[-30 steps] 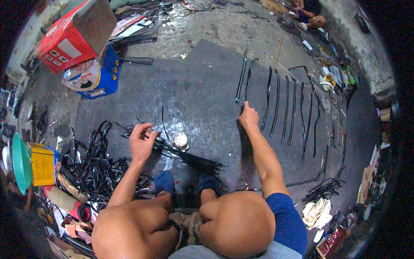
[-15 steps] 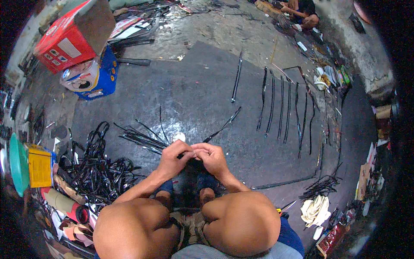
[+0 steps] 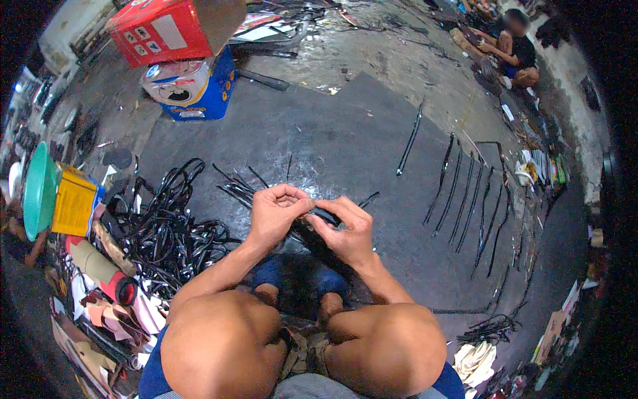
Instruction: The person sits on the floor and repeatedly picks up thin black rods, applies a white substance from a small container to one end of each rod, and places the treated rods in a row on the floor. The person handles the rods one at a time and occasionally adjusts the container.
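At the lower edge the person's bent knees (image 3: 219, 342) are cut off below the thighs, and the blue footwear (image 3: 332, 282) between them is partly lost in shadow. Above, the hands almost meet at the fingertips. The right hand (image 3: 345, 226) grasps a black strip (image 3: 369, 198) between thumb and fingers; most of the strip is covered, with one end jutting out beyond the knuckles on the far right side. The left hand (image 3: 279, 213) has its fingers bent in toward the right fingertips, but whether it grips the strip cannot be told.

Just past the left hand lies a loose bundle of black strips (image 3: 238, 189), its middle hidden by that hand; how far it runs into the dark beneath is unclear. Farther left, a tangled heap of black strips (image 3: 173, 226) spreads out, too knotted to separate. Well to the right of the hands, a spaced row of black strips (image 3: 470, 199) lies on the dark sheet (image 3: 319, 126), with a single strip (image 3: 411, 141) apart from it.

Beyond, a red box (image 3: 159, 33), cut by the top edge, rests on a blue box (image 3: 216, 90). A co-worker (image 3: 522, 56) sits far off at upper right, small, with hands hard to make out.
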Available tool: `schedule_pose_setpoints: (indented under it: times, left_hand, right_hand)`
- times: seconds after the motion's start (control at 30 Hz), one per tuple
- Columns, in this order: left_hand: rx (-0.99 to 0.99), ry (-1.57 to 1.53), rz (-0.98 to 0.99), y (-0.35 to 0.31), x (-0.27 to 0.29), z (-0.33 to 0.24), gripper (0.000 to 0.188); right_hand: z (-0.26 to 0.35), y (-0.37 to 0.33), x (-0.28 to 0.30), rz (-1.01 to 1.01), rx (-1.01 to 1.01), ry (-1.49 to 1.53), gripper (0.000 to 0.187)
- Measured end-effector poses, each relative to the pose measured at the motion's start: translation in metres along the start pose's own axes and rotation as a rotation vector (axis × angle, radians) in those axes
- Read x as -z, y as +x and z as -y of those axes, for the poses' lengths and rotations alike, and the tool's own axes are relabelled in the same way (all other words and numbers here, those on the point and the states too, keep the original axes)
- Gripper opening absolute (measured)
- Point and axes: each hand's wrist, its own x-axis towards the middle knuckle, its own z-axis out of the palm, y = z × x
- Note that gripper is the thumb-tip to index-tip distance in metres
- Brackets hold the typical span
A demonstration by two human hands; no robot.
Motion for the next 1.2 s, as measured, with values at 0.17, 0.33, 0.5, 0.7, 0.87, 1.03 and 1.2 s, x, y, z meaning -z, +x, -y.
schedule_pose_setpoints:
  times: [0.17,0.33,0.5,0.7,0.87,1.03,1.2]
  left_hand:
    - [-0.027,-0.043,-0.001,0.001,0.004,0.007,0.01]
    - [0.013,-0.16,0.036,0.0,0.005,0.014,0.013]
    - [0.066,-0.475,0.069,-0.005,-0.002,0.028,0.015]
    - [-0.035,-0.401,0.089,-0.005,0.0,0.028,0.011]
    - [-0.18,-0.426,0.071,-0.001,-0.004,0.014,0.005]
    - [-0.218,-0.43,-0.084,0.009,0.019,-0.001,0.004]
    - [-0.182,-0.474,-0.249,0.03,0.059,-0.016,0.005]
  right_hand:
    - [-0.001,0.003,0.002,0.054,-0.011,-0.016,0.027]
    - [-0.001,0.003,0.002,0.017,-0.039,-0.001,0.021]
    - [0.006,0.007,-0.002,-0.087,-0.031,0.04,0.016]
    - [0.017,0.008,0.002,-0.024,0.089,-0.048,0.012]
    - [0.028,0.008,0.004,-0.058,0.086,-0.054,0.011]
    - [0.023,-0.005,0.008,-0.027,0.065,-0.038,0.012]
    - [0.022,-0.024,0.023,-0.047,-0.024,-0.047,0.012]
